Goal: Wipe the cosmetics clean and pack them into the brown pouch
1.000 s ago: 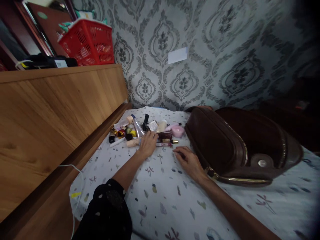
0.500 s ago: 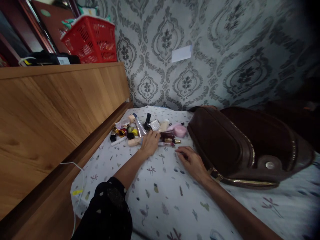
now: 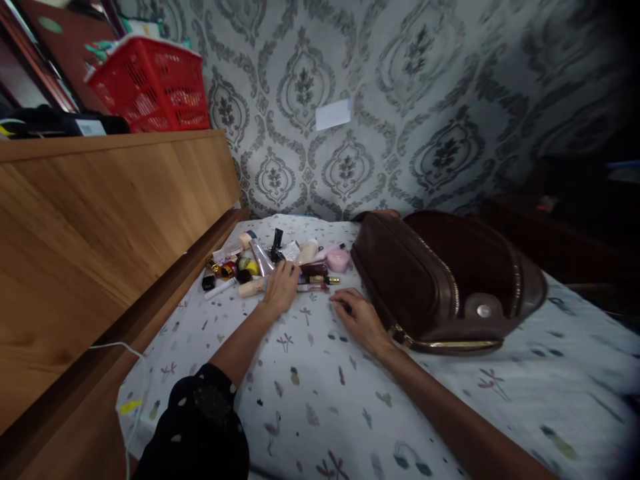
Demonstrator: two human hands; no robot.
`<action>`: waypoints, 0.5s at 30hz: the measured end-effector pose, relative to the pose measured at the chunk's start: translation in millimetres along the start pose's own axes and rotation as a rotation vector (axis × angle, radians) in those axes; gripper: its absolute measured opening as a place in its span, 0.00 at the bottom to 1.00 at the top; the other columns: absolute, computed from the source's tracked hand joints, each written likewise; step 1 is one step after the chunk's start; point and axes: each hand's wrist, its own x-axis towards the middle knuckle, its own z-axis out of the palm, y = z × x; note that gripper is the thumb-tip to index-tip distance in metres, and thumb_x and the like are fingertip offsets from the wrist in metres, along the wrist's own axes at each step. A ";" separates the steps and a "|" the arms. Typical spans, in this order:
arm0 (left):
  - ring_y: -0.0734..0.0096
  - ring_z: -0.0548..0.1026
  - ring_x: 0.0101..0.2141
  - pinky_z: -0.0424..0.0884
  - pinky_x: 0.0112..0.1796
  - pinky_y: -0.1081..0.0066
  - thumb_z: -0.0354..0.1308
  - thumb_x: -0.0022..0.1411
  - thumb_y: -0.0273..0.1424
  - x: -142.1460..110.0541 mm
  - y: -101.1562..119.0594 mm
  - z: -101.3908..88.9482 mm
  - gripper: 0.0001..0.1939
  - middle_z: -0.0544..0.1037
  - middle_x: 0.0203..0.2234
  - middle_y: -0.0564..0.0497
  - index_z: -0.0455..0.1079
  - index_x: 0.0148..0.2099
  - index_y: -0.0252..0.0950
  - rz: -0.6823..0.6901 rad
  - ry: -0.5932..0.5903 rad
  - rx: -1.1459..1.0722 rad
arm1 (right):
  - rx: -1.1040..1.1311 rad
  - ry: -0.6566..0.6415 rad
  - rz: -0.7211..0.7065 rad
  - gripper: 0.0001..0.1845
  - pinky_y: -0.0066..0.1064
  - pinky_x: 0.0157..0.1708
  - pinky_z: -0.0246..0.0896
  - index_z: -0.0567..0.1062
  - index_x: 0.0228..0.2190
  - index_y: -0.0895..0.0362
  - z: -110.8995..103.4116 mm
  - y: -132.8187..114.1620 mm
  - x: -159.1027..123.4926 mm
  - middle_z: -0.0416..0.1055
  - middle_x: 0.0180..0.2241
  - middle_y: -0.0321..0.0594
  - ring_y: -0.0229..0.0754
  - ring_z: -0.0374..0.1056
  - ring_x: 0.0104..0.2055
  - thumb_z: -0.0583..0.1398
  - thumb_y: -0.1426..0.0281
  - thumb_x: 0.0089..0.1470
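Observation:
My left hand (image 3: 282, 289) lies over the front of a pile of cosmetics, its fingers bent down and close together; what they grip, if anything, is hidden. A beige tube (image 3: 251, 287) touches its left side. To its right are a dark red item (image 3: 315, 268), a gold-capped tube (image 3: 331, 281) and a lip gloss (image 3: 313, 287). Behind it stand a silver tube (image 3: 262, 258) and a glittery silver item (image 3: 290, 251). My right hand (image 3: 360, 321) rests on the sheet beside a brown leather bag (image 3: 410, 287), fingers loosely curved and apart, with nothing visible in them.
The bag gapes along its gold zipper. A pink round jar (image 3: 339, 261) sits between pile and bag. On the left runs a wooden headboard (image 3: 120, 207) topped by a red basket (image 3: 155, 87). A patterned wall (image 3: 370, 73) stands behind, and a white cable (image 3: 143, 393) hangs over the sheet's edge.
The view has turned slightly right, so everything sits further left in the picture. Both hands keep nearly the same places, the left on the cosmetics and the right near the bag.

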 end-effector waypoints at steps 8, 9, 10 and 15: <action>0.59 0.67 0.49 0.68 0.44 0.62 0.44 0.71 0.28 1.5 3.0 -2.4 0.13 0.72 0.46 0.44 0.66 0.53 0.37 -0.048 0.007 -0.044 | 0.011 0.008 -0.021 0.11 0.35 0.36 0.65 0.76 0.34 0.57 -1.0 -0.7 -0.4 0.72 0.38 0.44 0.40 0.66 0.30 0.54 0.70 0.55; 0.59 0.67 0.49 0.68 0.44 0.63 0.44 0.72 0.30 2.9 3.6 -3.6 0.13 0.73 0.46 0.44 0.66 0.53 0.37 -0.071 0.006 -0.065 | 0.012 0.009 -0.019 0.11 0.35 0.36 0.65 0.76 0.34 0.57 -0.8 -0.3 -0.2 0.72 0.38 0.44 0.40 0.66 0.30 0.54 0.70 0.55; 0.59 0.68 0.49 0.68 0.44 0.63 0.44 0.72 0.32 4.8 4.2 -5.0 0.13 0.73 0.46 0.44 0.66 0.53 0.37 -0.095 0.003 -0.085 | 0.015 0.010 -0.020 0.11 0.35 0.36 0.65 0.76 0.34 0.57 -0.4 0.3 0.0 0.72 0.37 0.44 0.40 0.67 0.30 0.54 0.71 0.55; 0.59 0.71 0.48 0.68 0.43 0.64 0.47 0.71 0.40 19.3 7.7 -12.9 0.14 0.76 0.45 0.43 0.67 0.49 0.37 -0.163 -0.043 -0.113 | 0.037 0.039 -0.037 0.10 0.35 0.38 0.66 0.76 0.33 0.56 2.4 4.0 0.5 0.72 0.37 0.43 0.41 0.68 0.33 0.55 0.71 0.55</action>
